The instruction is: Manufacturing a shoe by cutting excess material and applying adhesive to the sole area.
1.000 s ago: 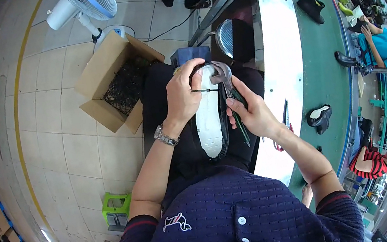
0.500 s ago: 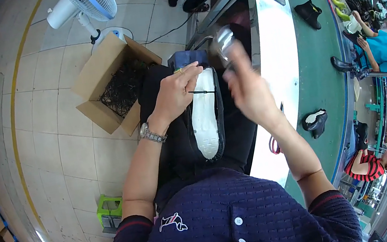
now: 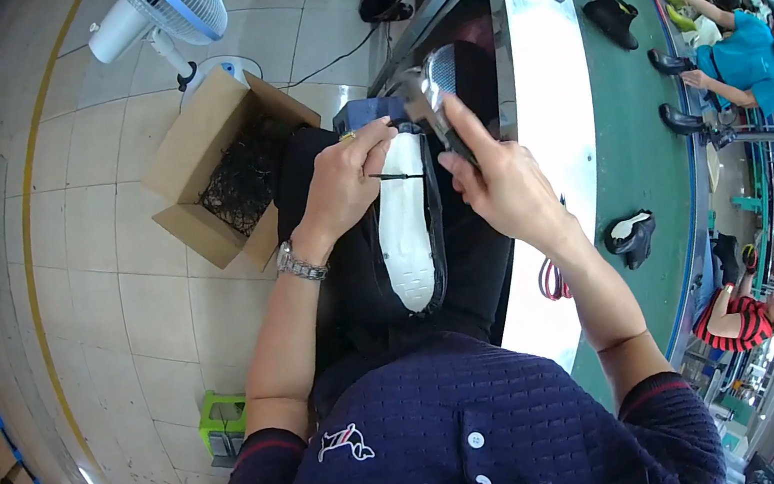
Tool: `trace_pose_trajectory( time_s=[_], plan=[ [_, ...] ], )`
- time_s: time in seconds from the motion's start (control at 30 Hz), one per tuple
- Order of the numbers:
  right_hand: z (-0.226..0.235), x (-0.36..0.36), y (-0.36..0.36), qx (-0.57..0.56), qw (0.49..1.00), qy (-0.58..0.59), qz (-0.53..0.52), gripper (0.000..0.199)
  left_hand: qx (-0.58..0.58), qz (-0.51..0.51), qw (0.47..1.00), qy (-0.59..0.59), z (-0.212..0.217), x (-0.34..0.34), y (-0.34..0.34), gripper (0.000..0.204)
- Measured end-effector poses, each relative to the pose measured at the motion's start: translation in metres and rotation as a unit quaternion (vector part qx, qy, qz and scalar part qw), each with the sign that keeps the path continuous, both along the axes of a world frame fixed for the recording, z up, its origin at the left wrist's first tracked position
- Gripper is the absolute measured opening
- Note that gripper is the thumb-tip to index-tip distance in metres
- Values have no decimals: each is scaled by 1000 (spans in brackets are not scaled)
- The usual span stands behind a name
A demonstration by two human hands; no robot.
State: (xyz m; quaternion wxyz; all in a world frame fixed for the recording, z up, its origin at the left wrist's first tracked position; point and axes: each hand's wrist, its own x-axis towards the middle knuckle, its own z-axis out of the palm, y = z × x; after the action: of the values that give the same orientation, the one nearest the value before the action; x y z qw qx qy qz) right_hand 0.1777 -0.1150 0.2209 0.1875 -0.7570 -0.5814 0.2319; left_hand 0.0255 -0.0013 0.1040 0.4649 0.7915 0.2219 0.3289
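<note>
The shoe [image 3: 408, 228] lies sole-up on my lap, its white bottom facing me and its toe end pointing away toward the edge of the bench [image 3: 544, 116]. My left hand [image 3: 342, 183] is closed over the far end of it, thumb and fingers pinching a thin dark nail or pin [image 3: 395, 177] that lies across the white sole. My right hand [image 3: 498, 186] is raised just right of the shoe and wrapped around the handle of a hammer [image 3: 437, 92], whose shiny head sits up above the toe. The worry I see is a blow landing off the nail: my left fingertips are right beside it, so a slanted or hurried strike could catch them, or bend the nail over and mark the sole. The shoe only rests on my thighs with one hand steadying it, so I judge it could roll or slide under a hit if my grip eases. My left wrist, with its metal watch [image 3: 297, 262], is bent down and inward, forearm running up from the lower left; my right forearm comes up from the lower right with the wrist cocked back. An open cardboard box [image 3: 224, 171] of dark scraps stands on the floor to my left, with a fan [image 3: 168, 8] beyond it.
</note>
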Motion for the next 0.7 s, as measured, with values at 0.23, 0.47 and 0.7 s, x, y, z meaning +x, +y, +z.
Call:
trace_pose_trajectory(
  time_s=[0.23,0.47,0.7],
  plan=[
    [-35,-5,-15,-48,995,-90,4,67,-121,4,992,18,7,8,-2,23],
    [-34,-8,-11,164,982,-86,-30,69,-180,10,984,13,15,8,-5,29],
    [-46,9,-52,58,969,156,-182,63,-178,-13,983,27,17,4,-2,38]
  ],
)
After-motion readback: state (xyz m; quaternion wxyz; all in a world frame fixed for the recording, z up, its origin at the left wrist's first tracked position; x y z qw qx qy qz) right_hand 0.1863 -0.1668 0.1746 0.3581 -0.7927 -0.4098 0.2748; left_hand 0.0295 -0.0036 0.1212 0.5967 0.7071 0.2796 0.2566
